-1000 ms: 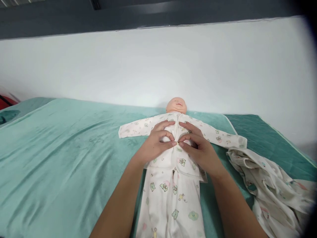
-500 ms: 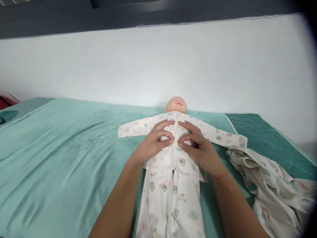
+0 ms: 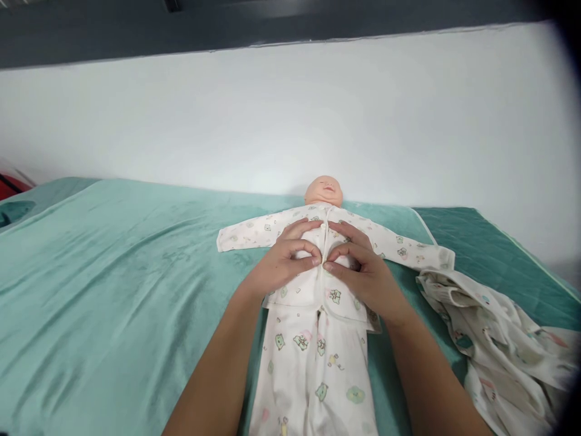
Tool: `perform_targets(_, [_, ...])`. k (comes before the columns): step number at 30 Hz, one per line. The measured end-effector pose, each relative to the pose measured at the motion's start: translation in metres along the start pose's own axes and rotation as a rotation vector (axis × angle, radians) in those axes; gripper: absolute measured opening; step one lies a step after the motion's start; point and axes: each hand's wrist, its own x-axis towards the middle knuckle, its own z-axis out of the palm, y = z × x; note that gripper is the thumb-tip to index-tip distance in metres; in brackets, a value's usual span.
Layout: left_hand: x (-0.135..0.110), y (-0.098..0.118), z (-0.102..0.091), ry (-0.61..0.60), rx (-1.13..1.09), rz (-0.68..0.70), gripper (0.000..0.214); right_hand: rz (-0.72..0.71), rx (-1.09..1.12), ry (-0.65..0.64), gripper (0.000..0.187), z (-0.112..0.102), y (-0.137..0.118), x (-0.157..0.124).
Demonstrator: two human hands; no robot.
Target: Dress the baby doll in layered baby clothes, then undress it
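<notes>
White wall point(image 3: 272, 121) stands beyond the left hand point(image 3: 282, 257) and right hand point(image 3: 368, 272), with a green blanket point(image 3: 136, 290) spread around and beneath them. Directly under both hands lies a patterned shirt point(image 3: 297, 297), worn by a doll point(image 3: 323, 191) whose head shows past the fingers; matching trousers point(image 3: 336, 387) stretch back from the hands towards the person. Right of the right hand sits crumpled clothing point(image 3: 503, 345). Both hands are curled, thumbs and forefingers nearly closed, pinching the shirt's front opening around what appears to be a small button point(image 3: 324, 260). Its cloth looks light, soft and likely to bunch; the edges just beside the button seem the surest hold.
</notes>
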Motion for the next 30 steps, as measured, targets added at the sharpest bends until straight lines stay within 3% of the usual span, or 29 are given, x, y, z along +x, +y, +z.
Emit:
perform_targets(10, [-0.001,0.003,0.009,0.062,-0.004,0.003,0.010,-0.022,-0.074,-0.016,0.015,0.001,-0.004,-0.001])
perform_targets(16, [-0.002,0.002,0.012,0.094,0.002,0.013,0.007,0.002,-0.137,0.061,0.018,0.010,-0.012,-0.003])
perform_targets(23, [0.000,0.004,0.014,0.143,-0.106,-0.020,0.005,0.097,0.085,0.088,0.014,0.008,-0.008,-0.002])
perform_targets(26, [0.001,0.002,0.015,0.285,-0.284,-0.082,0.007,0.183,0.395,0.312,0.017,0.005,-0.009,0.000])
perform_targets(30, [0.002,-0.015,0.003,0.678,-0.609,-0.170,0.015,0.287,0.638,0.824,0.021,-0.018,-0.002,0.001])
